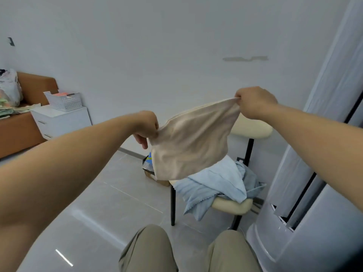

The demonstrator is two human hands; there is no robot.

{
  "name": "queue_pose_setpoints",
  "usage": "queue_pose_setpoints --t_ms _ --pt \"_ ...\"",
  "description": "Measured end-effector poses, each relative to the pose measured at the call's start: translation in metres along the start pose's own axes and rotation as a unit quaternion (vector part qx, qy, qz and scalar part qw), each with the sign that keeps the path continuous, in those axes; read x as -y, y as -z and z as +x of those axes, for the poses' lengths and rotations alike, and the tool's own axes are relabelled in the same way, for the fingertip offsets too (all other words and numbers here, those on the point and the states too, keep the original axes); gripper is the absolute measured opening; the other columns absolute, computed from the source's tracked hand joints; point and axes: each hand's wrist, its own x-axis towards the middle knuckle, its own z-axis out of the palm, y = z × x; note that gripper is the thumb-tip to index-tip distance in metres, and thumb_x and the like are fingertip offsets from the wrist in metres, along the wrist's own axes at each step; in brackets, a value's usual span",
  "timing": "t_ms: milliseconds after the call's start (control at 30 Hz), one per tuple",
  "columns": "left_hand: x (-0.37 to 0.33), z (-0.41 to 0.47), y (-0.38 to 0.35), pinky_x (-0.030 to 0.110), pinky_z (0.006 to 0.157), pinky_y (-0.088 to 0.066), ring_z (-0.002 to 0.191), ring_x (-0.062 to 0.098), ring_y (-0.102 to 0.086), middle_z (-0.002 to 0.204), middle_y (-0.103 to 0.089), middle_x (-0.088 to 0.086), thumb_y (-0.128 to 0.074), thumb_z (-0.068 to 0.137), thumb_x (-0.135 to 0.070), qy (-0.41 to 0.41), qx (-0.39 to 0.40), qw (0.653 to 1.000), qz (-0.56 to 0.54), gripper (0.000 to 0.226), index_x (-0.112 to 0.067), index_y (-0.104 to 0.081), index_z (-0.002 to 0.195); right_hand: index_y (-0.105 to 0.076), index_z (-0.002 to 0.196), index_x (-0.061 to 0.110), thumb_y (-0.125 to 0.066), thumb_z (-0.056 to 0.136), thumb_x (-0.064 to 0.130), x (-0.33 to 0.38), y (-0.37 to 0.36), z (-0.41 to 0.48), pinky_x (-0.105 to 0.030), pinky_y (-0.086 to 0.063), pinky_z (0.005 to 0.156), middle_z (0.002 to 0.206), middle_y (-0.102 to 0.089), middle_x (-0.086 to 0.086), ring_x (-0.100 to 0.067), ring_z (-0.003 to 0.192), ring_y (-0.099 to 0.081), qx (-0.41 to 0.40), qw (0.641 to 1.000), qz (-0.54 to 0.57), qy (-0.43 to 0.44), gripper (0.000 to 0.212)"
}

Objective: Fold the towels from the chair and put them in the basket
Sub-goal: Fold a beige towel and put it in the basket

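Head view: left hand (146,127), right hand (255,103) each grip beige towel (192,142) corners above chair (233,207).

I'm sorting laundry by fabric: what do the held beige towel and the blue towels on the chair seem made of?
The beige towel: probably thin microfibre or cotton, matte; it sags in soft creases. The blue towels: likely similar soft cloth, matte, with a wavy edge; exact fibre unclear.

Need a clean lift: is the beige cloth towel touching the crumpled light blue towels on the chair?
Cannot tell. In the head view the lower edge of the beige cloth towel overlaps the light blue towels, with no gap or contact visible.
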Motion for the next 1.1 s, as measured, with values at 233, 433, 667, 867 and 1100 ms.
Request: queue_pose_setpoints --t_ms 233,433,667,867,1100 --pt "-0.003 -0.005 0.023 0.034 0.061 -0.059 0.064 0.027 -0.071 0.067 -0.07 0.011 -0.04 0.076 0.001 -0.024 -0.134 0.991 -0.019 0.024 -0.007 -0.063 0.078 -0.067 0.093 0.018 -0.047 0.09 0.008 0.009 0.007 -0.015 -0.031 -0.049 0.065 0.086 -0.072 -0.005 -0.026 0.075 -0.069 -0.052 0.998 -0.03 -0.014 0.023" --pt "-0.004 -0.019 0.032 0.022 0.047 -0.044 0.046 0.016 -0.061 0.069 -0.069 0.012 -0.04 0.088 -0.01 -0.043 -0.145 0.983 -0.107 0.024 -0.007 -0.063 0.084 -0.069 0.09 0.02 -0.052 0.084 0.014 -0.004 0.017 -0.027 -0.039 -0.059 0.077 0.088 -0.07 -0.004 -0.028 0.078 -0.067 -0.078 0.995 0.032 -0.046 0.019" --pt "-0.037 -0.037 0.029 0.018 0.039 -0.043 0.043 0.01 -0.061 0.089 -0.067 0.009 -0.062 0.087 -0.017 -0.104 -0.121 0.972 -0.172 0.016 -0.01 -0.06 0.101 -0.07 0.097 0.006 -0.055 0.093 0.022 0.019 0.02 -0.035 -0.033 -0.047 0.074 0.099 -0.068 -0.009 -0.025 0.09 -0.06 -0.047 0.984 0.167 0.028 0.021" --pt "-0.06 -0.043 0.025 0.019 0.039 -0.044 0.049 0.016 -0.064 0.086 -0.069 0.013 -0.063 0.088 -0.017 -0.124 -0.092 0.972 -0.175 0.012 -0.012 -0.06 0.098 -0.067 0.094 0.017 -0.051 0.091 0.016 0.032 0.02 -0.039 -0.037 -0.053 0.075 0.103 -0.066 -0.004 -0.027 0.092 -0.062 -0.044 0.987 0.152 0.026 0.017" --pt "-0.061 -0.04 0.017 0.021 0.04 -0.048 0.048 0.02 -0.068 0.092 -0.068 0.015 -0.06 0.091 -0.015 -0.108 -0.064 0.974 -0.19 0.01 -0.01 -0.061 0.1 -0.068 0.102 0.01 -0.047 0.093 0.004 0.026 0.013 -0.038 -0.038 -0.064 0.066 0.109 -0.061 -0.008 -0.029 0.083 -0.07 -0.003 0.964 0.266 -0.007 0.024"
